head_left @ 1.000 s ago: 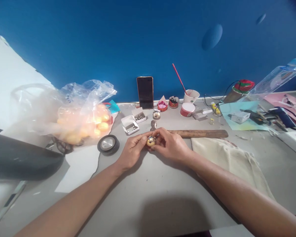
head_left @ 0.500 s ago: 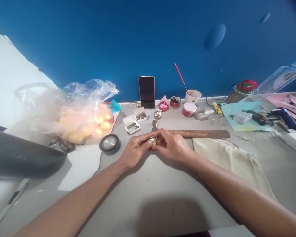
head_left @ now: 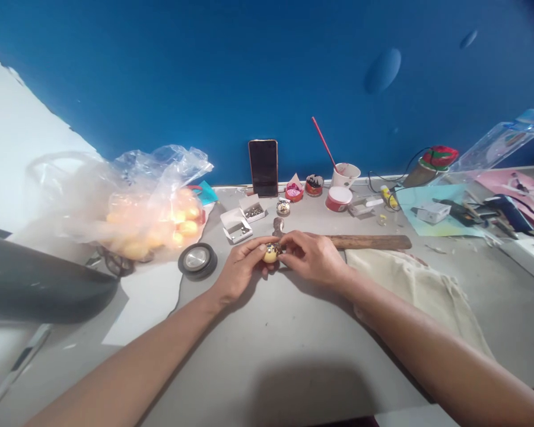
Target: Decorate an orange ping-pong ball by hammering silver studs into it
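A small yellow ball [head_left: 270,255] with shiny metal studs over its upper part is held between my hands, just above the table. My left hand [head_left: 241,267] is closed on it, thumb in front and fingers behind. At the ball's right side, the thumb and fingertips of my right hand [head_left: 315,258] pinch its edge; whether a stud is between them is hidden. Just behind my hands lies a hammer [head_left: 367,242] with a wooden handle, its head partly covered. A second ball covered with studs [head_left: 283,207] rests farther back.
Two small white boxes [head_left: 237,226] contain metal studs. A round black-rimmed weight [head_left: 197,260] lies left, near a bag of yellow balls [head_left: 160,216]. A phone [head_left: 263,168] leans on the wall. A paper cup [head_left: 346,175], a lidded tub [head_left: 339,199] and a cloth [head_left: 409,284] are to the right.
The ball has turned in my left fingers, so more of its bare yellow surface faces me. My right fingers have shifted slightly to its right side. The camera view has moved a little.
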A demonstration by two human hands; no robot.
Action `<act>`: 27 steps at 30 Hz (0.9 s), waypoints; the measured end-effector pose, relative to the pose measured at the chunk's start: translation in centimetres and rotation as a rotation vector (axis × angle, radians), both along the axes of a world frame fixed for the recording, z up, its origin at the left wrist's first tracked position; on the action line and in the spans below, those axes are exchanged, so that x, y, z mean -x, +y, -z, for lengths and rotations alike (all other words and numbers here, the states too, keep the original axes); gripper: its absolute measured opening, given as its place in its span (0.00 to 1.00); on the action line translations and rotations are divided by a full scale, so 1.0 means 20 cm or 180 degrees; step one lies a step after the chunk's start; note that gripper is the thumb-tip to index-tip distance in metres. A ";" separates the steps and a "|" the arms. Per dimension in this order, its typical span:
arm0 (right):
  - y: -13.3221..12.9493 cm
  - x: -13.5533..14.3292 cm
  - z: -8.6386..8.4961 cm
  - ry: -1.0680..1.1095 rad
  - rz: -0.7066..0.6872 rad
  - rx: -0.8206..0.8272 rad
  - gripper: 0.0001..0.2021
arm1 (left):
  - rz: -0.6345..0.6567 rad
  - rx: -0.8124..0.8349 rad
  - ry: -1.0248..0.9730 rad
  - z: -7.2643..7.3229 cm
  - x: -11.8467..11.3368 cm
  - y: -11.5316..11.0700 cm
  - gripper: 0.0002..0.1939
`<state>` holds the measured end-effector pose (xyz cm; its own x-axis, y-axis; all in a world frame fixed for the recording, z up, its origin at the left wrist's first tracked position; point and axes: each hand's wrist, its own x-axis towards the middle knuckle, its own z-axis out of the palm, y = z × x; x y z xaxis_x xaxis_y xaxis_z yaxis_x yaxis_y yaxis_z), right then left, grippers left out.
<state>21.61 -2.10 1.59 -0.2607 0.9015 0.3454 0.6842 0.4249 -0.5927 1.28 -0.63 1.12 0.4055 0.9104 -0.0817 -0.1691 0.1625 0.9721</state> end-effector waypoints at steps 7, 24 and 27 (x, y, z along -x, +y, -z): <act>0.06 -0.07 0.01 -0.0525 0.0354 -0.0322 0.01 | -0.0241 0.0277 0.0000 0.03 0.00 0.02 0.17; 0.06 -0.03 0.04 -0.2015 0.0627 0.0055 0.08 | -0.0712 -0.0731 0.1303 -0.02 0.01 0.01 0.24; 0.04 -0.02 0.02 -0.1889 0.0801 -0.0145 0.10 | -0.0734 -0.0891 0.1428 0.02 0.02 0.03 0.22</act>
<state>22.06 -1.29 1.23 -0.2016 0.9478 0.2470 0.9721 0.2245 -0.0679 0.98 -0.12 0.79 0.1752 0.9829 0.0569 0.2692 -0.1034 0.9575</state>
